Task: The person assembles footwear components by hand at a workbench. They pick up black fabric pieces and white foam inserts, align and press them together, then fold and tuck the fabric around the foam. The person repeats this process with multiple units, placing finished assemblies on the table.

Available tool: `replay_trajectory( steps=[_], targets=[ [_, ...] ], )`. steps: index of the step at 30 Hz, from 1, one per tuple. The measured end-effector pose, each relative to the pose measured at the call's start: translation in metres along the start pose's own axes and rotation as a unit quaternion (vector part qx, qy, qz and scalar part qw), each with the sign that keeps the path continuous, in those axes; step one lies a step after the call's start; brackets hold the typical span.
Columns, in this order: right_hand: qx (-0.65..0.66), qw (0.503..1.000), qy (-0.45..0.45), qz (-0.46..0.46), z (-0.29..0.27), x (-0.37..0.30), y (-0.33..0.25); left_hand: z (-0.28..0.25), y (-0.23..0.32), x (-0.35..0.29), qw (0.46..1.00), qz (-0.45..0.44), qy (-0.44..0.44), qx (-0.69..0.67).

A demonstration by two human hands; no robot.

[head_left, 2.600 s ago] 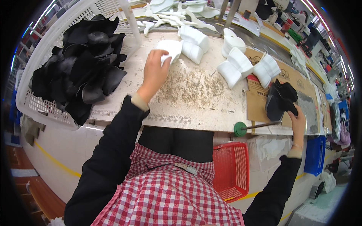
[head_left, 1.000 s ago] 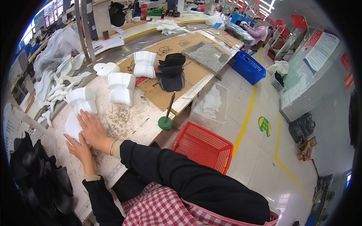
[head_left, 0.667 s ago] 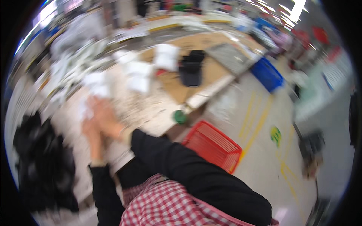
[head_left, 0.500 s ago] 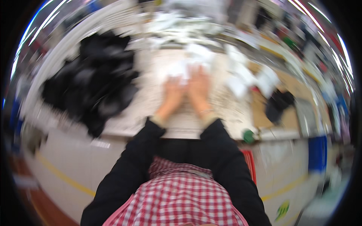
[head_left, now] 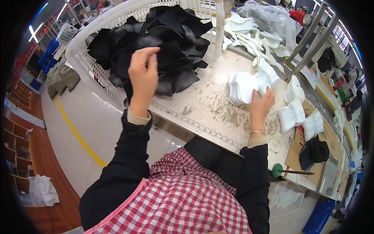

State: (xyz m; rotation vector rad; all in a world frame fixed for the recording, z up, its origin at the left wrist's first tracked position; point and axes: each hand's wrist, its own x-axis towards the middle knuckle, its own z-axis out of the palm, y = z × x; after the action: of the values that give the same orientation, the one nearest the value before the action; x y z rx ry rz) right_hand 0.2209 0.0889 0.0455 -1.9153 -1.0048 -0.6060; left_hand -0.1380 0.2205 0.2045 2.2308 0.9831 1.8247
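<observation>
My left hand (head_left: 143, 76) hovers at the near side of a heap of black curved cut pieces (head_left: 163, 43), thin and flexible like shoe-upper parts. Its fingers are bent and apart, with nothing seen in them. Beside a stack of white insole-shaped pieces (head_left: 243, 87) is my right hand (head_left: 262, 106), fingers spread. Its thumb lies at the stack's edge, and its fingertips reach a second, fanned white stack (head_left: 267, 76) behind. Whether they press on either stack is hard to tell.
A white slatted plastic basket (head_left: 95, 74) surrounds the black heap. More white stacks (head_left: 291, 115) stand to the right, near black pieces (head_left: 313, 151) on cardboard. A green-based spike (head_left: 277, 170) lies at the table's front edge. White cut sheets (head_left: 257, 43) and metal posts (head_left: 311, 43) are behind.
Both hands were together on the white pieces. The left hand has moved left to the black heap; the right remains by the white stacks. My view has turned, and the blur is gone.
</observation>
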Motion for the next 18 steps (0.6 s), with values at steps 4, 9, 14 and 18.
replay_trajectory(
  steps=[4,9,14,18],
  targets=[
    [0.120,0.993,-0.009,-0.014,-0.033,-0.014,-0.032,-0.016,-0.023,-0.007,0.988,-0.042,-0.151,-0.009],
    [0.217,0.963,-0.144,-0.065,-0.050,-0.046,-0.086,-0.011,-0.030,-0.040,0.939,0.087,-0.221,0.249],
    [0.314,0.897,-0.291,-0.112,-0.049,-0.065,-0.132,-0.008,-0.033,-0.060,0.983,-0.070,-0.151,0.071],
    [0.261,0.910,-0.225,-0.228,-0.035,-0.073,-0.191,-0.007,-0.025,-0.078,0.984,-0.114,-0.128,-0.039]
  ],
)
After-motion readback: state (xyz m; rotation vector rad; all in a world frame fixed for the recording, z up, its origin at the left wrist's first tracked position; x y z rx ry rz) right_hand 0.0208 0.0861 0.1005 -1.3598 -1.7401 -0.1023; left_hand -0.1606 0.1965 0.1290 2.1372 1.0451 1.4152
